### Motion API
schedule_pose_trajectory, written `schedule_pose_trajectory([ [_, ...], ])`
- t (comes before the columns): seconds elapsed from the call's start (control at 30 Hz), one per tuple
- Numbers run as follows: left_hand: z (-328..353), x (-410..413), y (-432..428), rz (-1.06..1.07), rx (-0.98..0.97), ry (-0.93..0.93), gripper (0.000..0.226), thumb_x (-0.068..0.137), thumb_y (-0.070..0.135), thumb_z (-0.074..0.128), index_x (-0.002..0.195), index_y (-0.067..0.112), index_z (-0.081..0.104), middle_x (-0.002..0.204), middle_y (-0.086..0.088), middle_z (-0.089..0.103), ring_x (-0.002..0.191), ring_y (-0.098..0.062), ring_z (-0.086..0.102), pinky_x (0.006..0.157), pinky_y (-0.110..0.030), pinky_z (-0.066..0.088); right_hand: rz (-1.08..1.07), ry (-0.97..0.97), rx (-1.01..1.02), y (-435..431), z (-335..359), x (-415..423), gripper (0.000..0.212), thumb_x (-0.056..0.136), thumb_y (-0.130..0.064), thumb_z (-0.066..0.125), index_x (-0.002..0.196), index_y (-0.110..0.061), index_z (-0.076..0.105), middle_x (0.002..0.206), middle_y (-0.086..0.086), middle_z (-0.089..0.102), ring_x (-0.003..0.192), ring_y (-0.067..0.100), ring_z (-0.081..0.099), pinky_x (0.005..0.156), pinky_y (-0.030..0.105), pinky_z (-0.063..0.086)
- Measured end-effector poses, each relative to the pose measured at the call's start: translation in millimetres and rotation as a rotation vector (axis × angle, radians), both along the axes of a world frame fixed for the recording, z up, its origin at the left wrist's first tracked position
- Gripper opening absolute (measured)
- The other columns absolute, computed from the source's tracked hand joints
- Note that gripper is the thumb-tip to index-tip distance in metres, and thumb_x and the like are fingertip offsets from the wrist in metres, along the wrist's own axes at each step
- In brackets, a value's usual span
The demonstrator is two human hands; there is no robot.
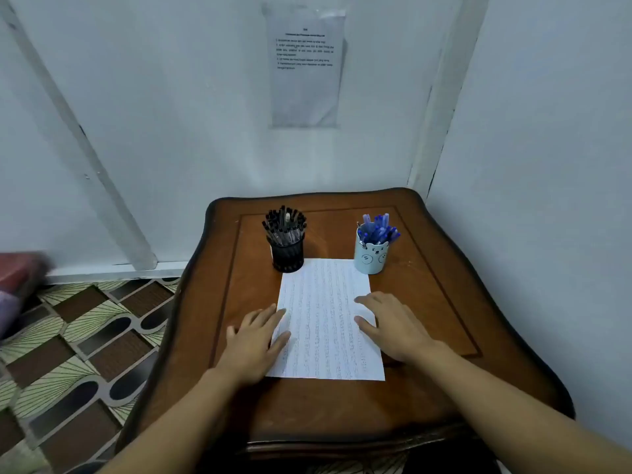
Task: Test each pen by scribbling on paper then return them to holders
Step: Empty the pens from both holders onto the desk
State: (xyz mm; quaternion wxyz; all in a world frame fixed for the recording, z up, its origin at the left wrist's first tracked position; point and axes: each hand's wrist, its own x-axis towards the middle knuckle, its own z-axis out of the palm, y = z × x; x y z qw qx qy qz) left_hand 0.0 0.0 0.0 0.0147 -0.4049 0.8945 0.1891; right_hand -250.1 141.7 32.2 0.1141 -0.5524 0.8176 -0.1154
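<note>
Both hands lie flat with fingers straight, the left hand pressing the left edge and the right hand the right edge of the scribbled paper on the wooden table, beyond which stand a black holder of black pens and a pale bear-faced cup of blue pens.

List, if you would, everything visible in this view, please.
wooden table: one, brown, against the walls
sheet of paper: one, white with faint scribbles, table centre
mesh holder: one, black, at paper's far left corner
black-capped pens: many, black, in mesh holder
bear-face cup: one, pale blue, at paper's far right corner
blue pens: many, blue, in bear-face cup
printed notice: one, white, on wall
left hand: one, flat on paper's left edge
right hand: one, flat on paper's right edge
</note>
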Motion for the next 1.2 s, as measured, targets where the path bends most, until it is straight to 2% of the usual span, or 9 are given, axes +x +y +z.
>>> schedule_pose_trajectory([
  [0.13,-26,5,9,-0.013,-0.176,0.013,0.073,0.093,0.070,0.006,0.157,0.040,0.026,0.166,0.014,0.019,0.151,-0.011,0.010,0.113,-0.050,0.013,0.001,0.010,0.118,-6,-19,-3,0.065,0.104,-0.060,0.033,0.161,-0.037,0.015,0.170,-0.007,0.012,0.156,0.016,0.007,0.124,0.046,0.017],
  [0.2,-30,4,8,-0.017,-0.224,0.073,0.071,0.093,0.069,0.009,0.153,0.039,0.034,0.164,0.015,0.025,0.149,-0.010,0.014,0.112,-0.048,0.016,0.006,0.021,0.135,-10,-28,-7,0.067,0.103,-0.064,0.028,0.162,-0.035,0.012,0.170,-0.007,0.006,0.157,0.014,0.002,0.125,0.047,0.009],
  [0.33,-38,6,2,-0.053,-0.249,0.107,0.067,0.095,0.070,0.018,0.149,0.038,0.039,0.164,0.023,0.021,0.148,-0.007,0.013,0.112,-0.046,0.015,0.019,0.193,0.066,-12,-61,-5,0.063,0.101,-0.065,0.024,0.155,-0.033,0.030,0.165,-0.005,0.022,0.149,0.016,0.019,0.118,0.050,0.012],
  [0.43,-39,5,1,-0.051,-0.248,0.108,0.070,0.095,0.072,0.019,0.154,0.037,0.030,0.162,0.024,0.027,0.150,-0.010,0.012,0.111,-0.045,0.011,0.014,0.226,-0.052,-24,-66,-7,0.055,0.096,-0.065,0.031,0.135,-0.031,0.047,0.143,-0.005,0.042,0.127,0.016,0.036,0.107,0.046,0.023],
  [0.53,-37,6,1,-0.056,-0.252,0.104,0.067,0.096,0.072,0.023,0.153,0.036,0.030,0.157,0.023,0.038,0.149,-0.011,0.016,0.110,-0.044,0.015,0.014,0.245,-0.095,-36,-65,-11,0.048,0.093,-0.064,0.034,0.124,-0.030,0.050,0.122,-0.006,0.044,0.112,0.015,0.037,0.099,0.042,0.030],
  [0.77,-42,6,1,-0.059,-0.227,0.118,0.060,0.096,0.073,0.023,0.148,0.045,0.035,0.161,0.029,0.023,0.149,-0.005,0.015,0.111,-0.039,0.012,0.037,0.163,-0.067,-40,-76,-18,0.067,0.097,-0.065,0.024,0.155,-0.031,0.032,0.155,-0.001,0.026,0.147,0.014,0.017,0.120,0.043,0.010],
  [0.93,-39,4,-2,-0.008,-0.198,0.185,0.056,0.092,0.073,0.036,0.141,0.046,0.044,0.149,0.033,0.039,0.140,-0.005,0.029,0.104,-0.036,0.016,0.100,0.190,0.016,-49,-68,-22,0.077,0.092,-0.069,0.011,0.160,-0.033,0.019,0.164,0.002,0.017,0.151,0.018,0.012,0.122,0.047,0.010],
  [1.07,-23,-24,-24,0.129,-0.147,0.298,0.041,0.088,0.065,0.053,0.121,0.042,0.048,0.110,0.028,0.056,0.109,-0.008,0.043,0.087,-0.036,0.019,0.093,0.178,-0.069,-65,-67,-33,0.060,0.091,-0.066,0.035,0.140,-0.032,0.045,0.142,-0.002,0.040,0.132,0.018,0.033,0.109,0.042,0.026],
  [1.2,-23,-62,-66,0.339,-0.007,0.510,0.044,0.086,0.054,0.072,0.113,0.038,0.041,0.094,0.015,0.062,0.096,-0.014,0.060,0.097,-0.049,0.042,-0.038,0.057,-0.246,-72,-77,-39,0.034,0.092,-0.052,0.057,0.117,-0.028,0.058,0.120,-0.006,0.047,0.117,0.017,0.042,0.100,0.038,0.031],
])
